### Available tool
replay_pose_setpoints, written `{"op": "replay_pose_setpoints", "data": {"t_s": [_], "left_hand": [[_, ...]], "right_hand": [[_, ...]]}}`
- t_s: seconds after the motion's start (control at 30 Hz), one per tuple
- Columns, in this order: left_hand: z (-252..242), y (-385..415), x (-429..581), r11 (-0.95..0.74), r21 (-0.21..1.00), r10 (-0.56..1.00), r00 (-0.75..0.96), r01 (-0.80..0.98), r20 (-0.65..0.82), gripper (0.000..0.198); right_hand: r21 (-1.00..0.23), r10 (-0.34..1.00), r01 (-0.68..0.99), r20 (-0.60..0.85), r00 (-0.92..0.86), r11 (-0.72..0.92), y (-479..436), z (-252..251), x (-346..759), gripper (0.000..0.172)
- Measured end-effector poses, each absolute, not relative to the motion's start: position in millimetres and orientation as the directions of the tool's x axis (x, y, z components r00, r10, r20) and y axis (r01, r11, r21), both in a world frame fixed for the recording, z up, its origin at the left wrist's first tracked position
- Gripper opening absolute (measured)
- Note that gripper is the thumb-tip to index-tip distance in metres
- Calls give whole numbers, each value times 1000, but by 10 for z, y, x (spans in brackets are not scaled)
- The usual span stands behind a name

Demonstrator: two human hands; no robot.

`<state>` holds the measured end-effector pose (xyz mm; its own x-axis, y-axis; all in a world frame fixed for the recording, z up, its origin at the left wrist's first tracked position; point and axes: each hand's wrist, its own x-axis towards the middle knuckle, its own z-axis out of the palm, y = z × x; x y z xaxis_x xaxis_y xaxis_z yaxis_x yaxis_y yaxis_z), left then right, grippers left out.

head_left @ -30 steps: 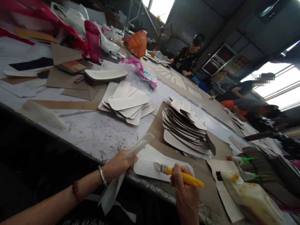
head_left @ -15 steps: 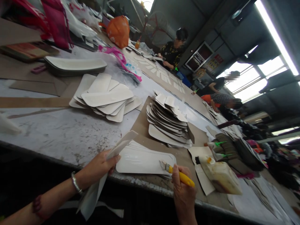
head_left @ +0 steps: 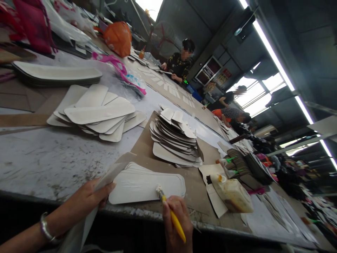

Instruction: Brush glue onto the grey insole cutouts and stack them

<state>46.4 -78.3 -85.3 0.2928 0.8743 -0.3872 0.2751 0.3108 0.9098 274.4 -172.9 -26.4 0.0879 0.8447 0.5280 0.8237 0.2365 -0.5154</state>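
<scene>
My left hand (head_left: 91,196) is closed around thin, pale panels (head_left: 85,225) that hang past the table edge. My right hand (head_left: 177,219) grips a brush with a yellow handle (head_left: 176,225). Its bristles, coated in something white, touch the top piece of a fanned stack of white, round-cornered panels (head_left: 137,188). Wet-looking streaks mark the left part of that top piece. My left thumb lies beside the stack's left end.
Behind are a tall stack of curved panels (head_left: 173,140) and a loose pile (head_left: 97,110). At right lies a stained plastic jug (head_left: 233,195), near green-tipped bottles (head_left: 231,172). An orange bag (head_left: 118,38) sits at the back left. A co-worker (head_left: 181,59) handles pieces across the table.
The brush has moved left along the top panel, and its handle now points more toward me. The camera view has shifted. Both hands keep their hold.
</scene>
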Motion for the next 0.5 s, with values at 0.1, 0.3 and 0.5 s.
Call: {"op": "replay_pose_setpoints", "data": {"t_s": [0.1,0.3,0.5], "left_hand": [[-810,-783,467,307,909,869,307,283,-389,46],[-724,-797,497,335,898,864,286,286,-414,45],[-749,-806,495,328,903,868,289,279,-404,45]], "right_hand": [[-444,835,873,543,83,202,-1757,-189,2927,10],[-477,886,866,454,100,147,-1678,-321,2818,14],[-730,887,661,407,218,173,-1636,-271,2456,17]]}}
